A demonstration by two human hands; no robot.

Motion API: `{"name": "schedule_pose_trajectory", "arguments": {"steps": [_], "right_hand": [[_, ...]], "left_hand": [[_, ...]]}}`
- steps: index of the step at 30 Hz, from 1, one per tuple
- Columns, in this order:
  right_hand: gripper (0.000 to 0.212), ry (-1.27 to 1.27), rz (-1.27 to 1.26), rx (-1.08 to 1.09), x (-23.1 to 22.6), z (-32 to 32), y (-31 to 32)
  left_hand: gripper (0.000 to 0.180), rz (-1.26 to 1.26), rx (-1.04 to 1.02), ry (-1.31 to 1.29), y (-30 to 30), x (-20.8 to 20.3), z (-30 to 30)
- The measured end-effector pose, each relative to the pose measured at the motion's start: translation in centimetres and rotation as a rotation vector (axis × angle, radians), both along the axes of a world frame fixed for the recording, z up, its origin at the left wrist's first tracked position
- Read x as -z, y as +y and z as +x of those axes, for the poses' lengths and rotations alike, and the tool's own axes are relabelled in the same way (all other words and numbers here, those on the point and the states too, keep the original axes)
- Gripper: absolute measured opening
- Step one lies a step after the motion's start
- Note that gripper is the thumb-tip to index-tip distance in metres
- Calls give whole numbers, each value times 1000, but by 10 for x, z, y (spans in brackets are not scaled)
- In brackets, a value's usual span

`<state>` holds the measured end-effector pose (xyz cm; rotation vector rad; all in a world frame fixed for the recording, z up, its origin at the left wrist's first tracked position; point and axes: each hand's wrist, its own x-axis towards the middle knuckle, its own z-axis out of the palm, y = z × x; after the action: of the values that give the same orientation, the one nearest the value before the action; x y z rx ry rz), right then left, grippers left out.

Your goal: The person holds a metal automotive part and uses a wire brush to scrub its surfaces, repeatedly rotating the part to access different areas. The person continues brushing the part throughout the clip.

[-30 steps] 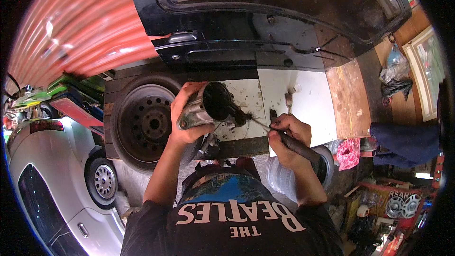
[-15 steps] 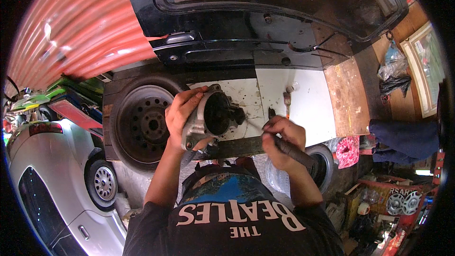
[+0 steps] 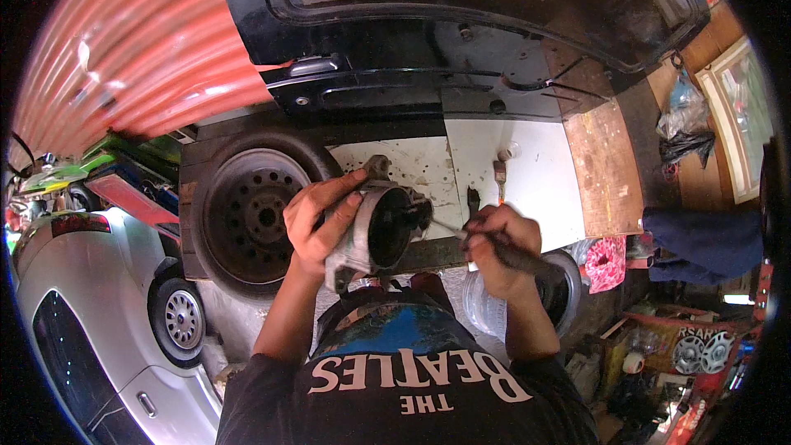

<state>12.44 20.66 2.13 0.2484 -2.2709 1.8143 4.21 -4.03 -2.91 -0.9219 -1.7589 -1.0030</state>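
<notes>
Since the earlier frame, the grey metal housing (image 3: 383,231) has shifted nearer to the wearer and slightly right, its round bore now turned more rightward. From my remote view it is held in the air over the near edge of the bench (image 3: 441,257). The left hand (image 3: 320,227) grips its left side, fingers curled over the wall. The right hand (image 3: 504,251) is closed around a thin-shafted tool (image 3: 451,229), whose tip meets the housing's right side; I cannot tell how deep it goes. I judge the step in hand to be working that side opening; the next move calls for a firm left grip and an aligned shaft. Beyond, a paintbrush (image 3: 500,177) lies on a white board (image 3: 544,165); a wheel (image 3: 255,214) lies left.
</notes>
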Motion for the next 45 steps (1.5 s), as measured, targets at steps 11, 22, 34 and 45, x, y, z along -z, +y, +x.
{"name": "schedule_pose_trajectory", "arguments": {"steps": [11, 22, 34, 45], "right_hand": [[9, -146, -427, 3, 3, 7, -5], [10, 124, -6, 153, 22, 6, -7], [12, -81, -212, 47, 30, 3, -16], [12, 72, -345, 75, 62, -2, -26]], "left_hand": [[31, 26, -8, -3, 3, -1, -3], [62, 13, 80, -49, 14, 22, -14], [75, -74, 21, -255, 16, 38, -19], [77, 71, 77, -653, 24, 43, -8]]}}
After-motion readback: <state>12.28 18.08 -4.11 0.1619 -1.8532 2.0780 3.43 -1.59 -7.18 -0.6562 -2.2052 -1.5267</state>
